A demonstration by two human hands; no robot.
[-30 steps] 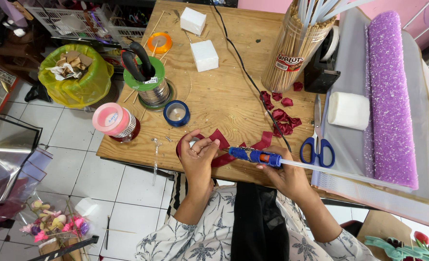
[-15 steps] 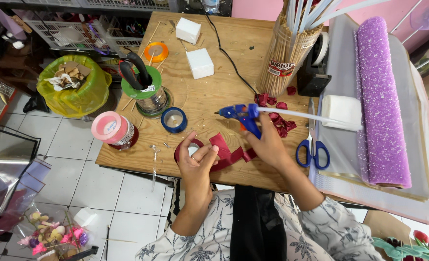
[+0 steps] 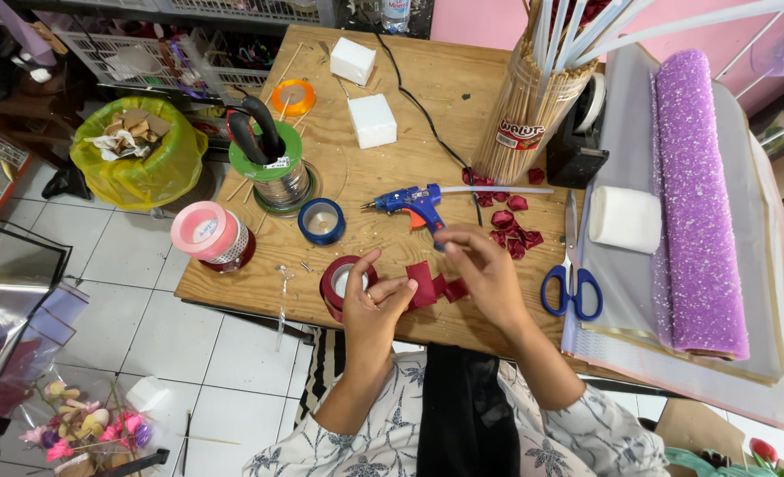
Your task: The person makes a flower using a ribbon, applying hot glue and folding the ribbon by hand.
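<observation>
- Here the left hand [image 3: 376,305] sits over the front edge of the wooden table [image 3: 410,132], fingers curled and thumb raised, pinching one end of a dark red ribbon strip [image 3: 429,284] between thumb and fingertips.
- Its heel lies against a roll of dark red ribbon [image 3: 339,283], which rests flat on the table just to the left of the strip.
- The right hand [image 3: 480,265] hovers just right of the left, fingers bent loosely and narrowly apart; its fingertips meet the other end of the strip, though whether they grip it firmly I cannot tell.
- The strip runs between the two hands, folded into small loops near the right hand.
- A blue glue gun [image 3: 414,203] lies on its side on the table just beyond the right hand, nozzle pointing left, a pale glue stick jutting out to the right; neither hand touches it.
- Red petals [image 3: 511,225] are scattered just beyond the right hand, near the foot of a bundle of wooden skewers [image 3: 529,115].
- Blue-handled scissors [image 3: 571,283] lie to the right of the right hand, on the edge of some pale wrapping sheets.
- A blue tape roll [image 3: 321,221] sits beyond the left hand, with a pink ribbon spool [image 3: 208,234] farther left.
</observation>
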